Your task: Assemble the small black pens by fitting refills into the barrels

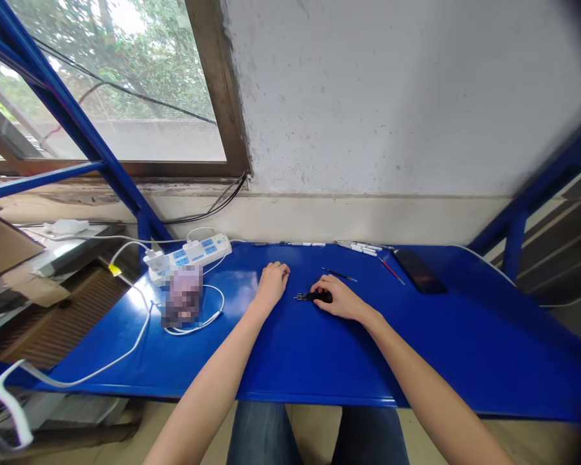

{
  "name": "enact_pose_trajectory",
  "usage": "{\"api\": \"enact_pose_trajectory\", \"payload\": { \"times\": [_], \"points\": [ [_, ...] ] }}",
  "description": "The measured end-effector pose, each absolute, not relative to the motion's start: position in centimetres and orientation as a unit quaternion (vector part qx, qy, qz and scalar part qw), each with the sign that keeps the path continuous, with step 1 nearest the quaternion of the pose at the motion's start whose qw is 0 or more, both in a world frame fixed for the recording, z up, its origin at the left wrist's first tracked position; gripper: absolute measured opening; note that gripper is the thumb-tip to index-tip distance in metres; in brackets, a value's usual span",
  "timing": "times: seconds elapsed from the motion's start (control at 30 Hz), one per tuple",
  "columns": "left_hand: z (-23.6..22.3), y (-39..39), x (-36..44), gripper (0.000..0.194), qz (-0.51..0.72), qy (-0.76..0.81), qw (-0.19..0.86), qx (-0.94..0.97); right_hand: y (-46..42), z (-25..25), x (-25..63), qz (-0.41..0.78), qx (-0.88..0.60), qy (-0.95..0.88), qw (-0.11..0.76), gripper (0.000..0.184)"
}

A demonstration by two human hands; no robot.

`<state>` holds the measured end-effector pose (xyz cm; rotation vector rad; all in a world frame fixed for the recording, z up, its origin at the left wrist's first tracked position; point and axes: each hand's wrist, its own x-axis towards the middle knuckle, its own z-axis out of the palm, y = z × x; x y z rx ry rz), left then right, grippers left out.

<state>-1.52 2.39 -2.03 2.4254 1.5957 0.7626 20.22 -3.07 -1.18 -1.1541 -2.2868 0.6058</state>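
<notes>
My right hand (337, 298) has its fingers closed round a short black bundle with several thin metal tips (314, 296) pointing left, just above or on the blue tabletop (314, 361). Its exact kind is too small to make out, and my fingers cover part of it. To the left, my left hand (272, 283) rests on the table with loosely bent fingers, and nothing shows in it. Just beyond my right hand lies a thin dark pen refill (339, 274). Several white pens (365, 248) lie by the wall, with a red refill (391, 270) near them.
A black phone (420, 271) lies at the right. On the left are a white power strip (193, 255) with plugs, a blurred-out pinkish item (184, 297) and a looped white cable (223, 303). Blue metal posts (121, 187) flank the table, and a wall (368, 219) stands behind it.
</notes>
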Motion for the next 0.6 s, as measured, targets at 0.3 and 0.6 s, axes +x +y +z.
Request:
{"api": "enact_pose_trajectory", "payload": {
  "times": [0.3, 0.6],
  "points": [
    [-2.6, 2.2, -1.2, 0.024, 0.285, 0.523, 0.098, 0.797, -2.6, -1.7, 20.6, 0.176, -0.473, -0.799, 0.326, 0.016],
    [-2.3, 1.3, -0.6, 0.020, 0.331, 0.504, 0.158, 0.782, -0.9, -3.7, 23.5, 0.005, -0.670, -0.663, 0.333, 0.019]
  ]
}}
